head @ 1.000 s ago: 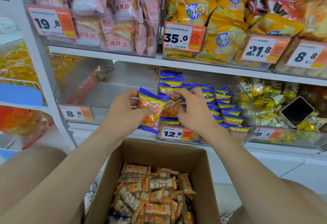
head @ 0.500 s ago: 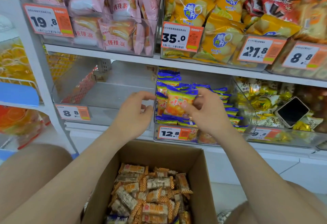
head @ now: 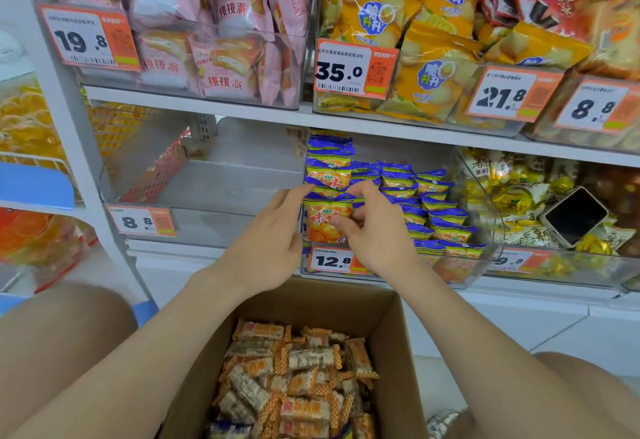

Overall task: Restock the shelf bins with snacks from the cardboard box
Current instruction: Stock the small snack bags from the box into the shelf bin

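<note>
A blue and orange snack packet point(head: 323, 222) stands upright at the front left of the clear shelf bin point(head: 493, 227) tagged 12.8, which holds several rows of the same packets. My right hand point(head: 375, 230) pinches this packet, thumb on its face and fingers curled over its top. My left hand point(head: 270, 241) reaches in from the left, its straight fingertips touching the packet's upper left corner. Below my arms, the open cardboard box point(head: 393, 352) holds several small orange and white snack bars point(head: 298, 386).
Left of the 12.8 bin sits a clear bin point(head: 207, 192) tagged 8.8 with nothing in it. On the right is a bin of yellow sweets point(head: 519, 196) with a black scoop. The shelf above carries pink cake packs point(head: 221, 40) and yellow crisp bags point(head: 426, 68).
My right hand carried the packet down into the front of the 12.8 bin. My left hand, apart from it half a second ago, has moved right to touch it.
</note>
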Tool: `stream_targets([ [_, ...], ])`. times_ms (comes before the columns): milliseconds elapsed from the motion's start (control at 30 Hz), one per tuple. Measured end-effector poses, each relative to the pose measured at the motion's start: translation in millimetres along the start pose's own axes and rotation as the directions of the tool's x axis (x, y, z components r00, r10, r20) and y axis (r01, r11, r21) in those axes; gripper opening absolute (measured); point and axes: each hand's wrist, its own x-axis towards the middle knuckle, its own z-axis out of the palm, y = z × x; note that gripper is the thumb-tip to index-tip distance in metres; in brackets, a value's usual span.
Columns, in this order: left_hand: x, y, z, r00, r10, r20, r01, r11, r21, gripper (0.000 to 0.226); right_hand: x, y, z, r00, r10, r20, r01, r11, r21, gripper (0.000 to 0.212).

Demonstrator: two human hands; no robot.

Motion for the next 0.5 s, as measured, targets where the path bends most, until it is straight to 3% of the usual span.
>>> stream_targets([
  [133, 1, -1, 3, 0.999, 0.013, -0.031, -0.012, 0.999, 0.045, 0.069, 0, -1, 4, 0.992, -0.012, -0.124, -0.007, 0.988, -0.154, 0.041],
  [233, 0, -1, 5, 0.999, 0.024, -0.032, -0.022, 0.998, 0.062, 0.069, -2, -4, 12, 0.994, -0.025, -0.106, 0.0, 0.972, -0.236, 0.04],
  [367, -7, 1, 5, 0.993, 0.065, -0.1, -0.054, 0.993, 0.106, 0.065, -5, -2, 4, 0.997, -0.034, -0.069, 0.025, 0.991, -0.129, 0.046],
  [433, -14, 3, 3, 0.976, 0.077, -0.202, -0.045, 0.987, 0.157, 0.05, -14, -6, -6, 0.987, -0.065, -0.144, 0.053, 0.995, -0.088, 0.047],
  [500, -24, 5, 2, 0.964, 0.066, -0.259, -0.016, 0.982, 0.191, 0.033, -32, -13, -15, 0.953, -0.193, -0.232, 0.169, 0.978, -0.119, 0.035],
])
